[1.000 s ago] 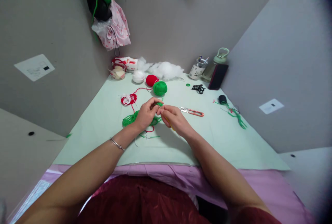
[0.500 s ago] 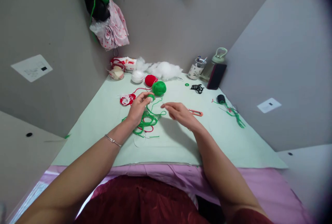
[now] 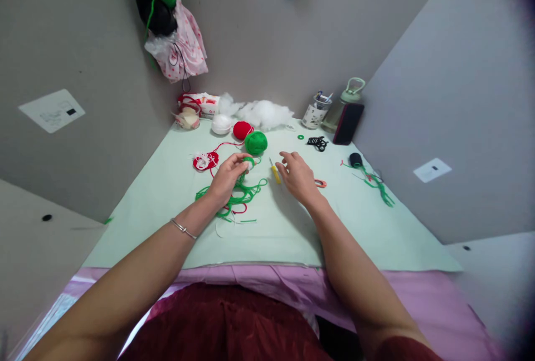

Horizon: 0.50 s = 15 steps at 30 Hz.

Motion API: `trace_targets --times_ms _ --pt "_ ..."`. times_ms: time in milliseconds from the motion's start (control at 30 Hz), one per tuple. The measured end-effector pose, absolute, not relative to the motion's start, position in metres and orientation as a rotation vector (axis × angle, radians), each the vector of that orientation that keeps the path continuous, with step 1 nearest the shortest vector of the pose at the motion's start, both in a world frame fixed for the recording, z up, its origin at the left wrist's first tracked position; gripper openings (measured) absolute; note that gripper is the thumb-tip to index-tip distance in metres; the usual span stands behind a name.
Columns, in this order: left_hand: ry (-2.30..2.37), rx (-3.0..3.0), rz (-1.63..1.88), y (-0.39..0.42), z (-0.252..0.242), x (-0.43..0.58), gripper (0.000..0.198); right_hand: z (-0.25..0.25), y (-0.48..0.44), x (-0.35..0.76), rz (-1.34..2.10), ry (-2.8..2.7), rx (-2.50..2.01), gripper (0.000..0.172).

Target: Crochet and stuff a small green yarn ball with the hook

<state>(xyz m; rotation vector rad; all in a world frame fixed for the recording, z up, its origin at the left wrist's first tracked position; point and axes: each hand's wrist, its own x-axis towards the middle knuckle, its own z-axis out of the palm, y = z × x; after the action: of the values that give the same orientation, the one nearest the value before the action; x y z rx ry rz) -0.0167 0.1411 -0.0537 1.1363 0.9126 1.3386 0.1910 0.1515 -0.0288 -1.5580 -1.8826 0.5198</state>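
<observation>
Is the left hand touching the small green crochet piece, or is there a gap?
Touching. The head view shows the left hand pinching the small green crochet piece between thumb and fingertips.

A matt, smooth pale-green sheet is covering the desk (image 3: 292, 227). The green yarn ball (image 3: 256, 142), the loose green yarn (image 3: 240, 194) and the small crochet piece (image 3: 248, 161) are looking soft and fuzzy. The stuffing (image 3: 267, 112) is looking fluffy. A metal bangle (image 3: 183, 228) is gleaming, the dark red cloth (image 3: 234, 322) is shining like satin, and the crochet hook (image 3: 275, 171) is showing a yellow plastic-looking handle.
</observation>
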Motion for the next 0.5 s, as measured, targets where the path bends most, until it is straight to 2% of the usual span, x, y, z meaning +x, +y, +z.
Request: trace_targets --times_ms 133,300,367,467,500 --pt "0.899 1.162 1.343 0.137 -0.054 -0.012 0.025 -0.026 0.143 0.173 0.797 -1.896 -1.324 0.035" --pt "0.904 1.179 1.402 0.135 -0.058 -0.008 0.029 -0.025 0.131 0.151 1.318 -1.703 -1.016 0.044" --pt "0.912 1.171 1.425 0.136 -0.06 -0.008 0.031 -0.026 0.13 0.153 1.364 -1.669 -1.078 0.043" --pt "0.915 1.153 1.449 0.139 -0.062 -0.009 0.032 -0.025 0.134 0.162 1.301 -1.711 -1.166 0.029" --pt "0.914 1.147 1.453 0.14 -0.062 -0.009 0.033 -0.024 0.134 0.165 1.272 -1.714 -1.168 0.029"
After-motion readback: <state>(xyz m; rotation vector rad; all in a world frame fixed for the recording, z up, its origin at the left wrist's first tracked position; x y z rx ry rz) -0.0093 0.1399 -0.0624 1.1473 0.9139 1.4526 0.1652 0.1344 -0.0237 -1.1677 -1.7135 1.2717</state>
